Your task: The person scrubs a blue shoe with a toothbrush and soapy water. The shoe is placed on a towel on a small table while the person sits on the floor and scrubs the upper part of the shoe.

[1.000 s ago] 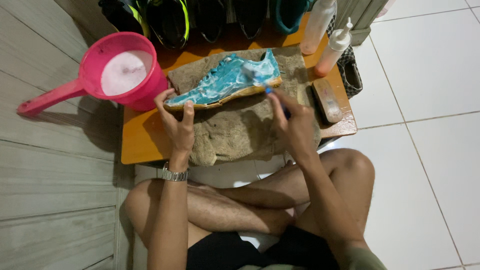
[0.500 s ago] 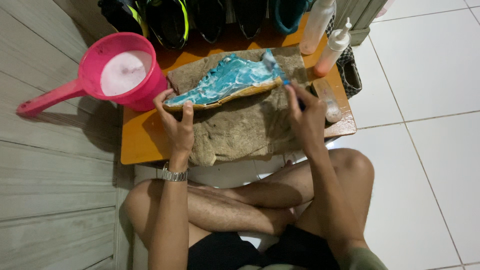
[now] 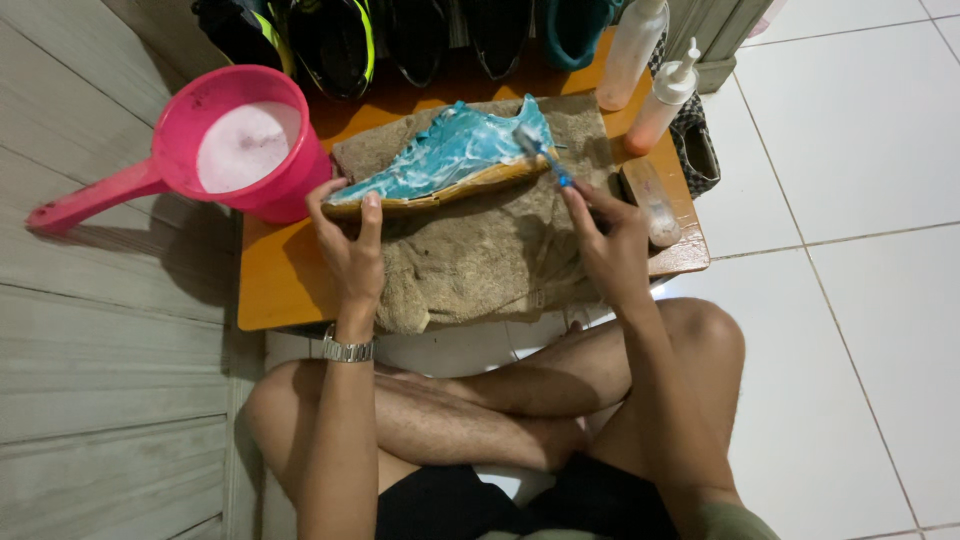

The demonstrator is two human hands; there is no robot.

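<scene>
A turquoise shoe covered in white foam lies on its side on a brown towel spread over a low orange table. My left hand grips the shoe's toe end, thumb along the tan sole. My right hand holds a small blue toothbrush; its bristle head rests on the foamy heel part of the shoe. A metal watch sits on my left wrist.
A pink dipper with soapy water stands at the table's left. Two bottles and a wooden brush sit at the right. Several dark shoes line the back. White tiled floor lies right, grey planks left.
My right hand has moved the toothbrush from the shoe's sole edge up and right onto the heel area. My left hand has kept its hold on the toe.
</scene>
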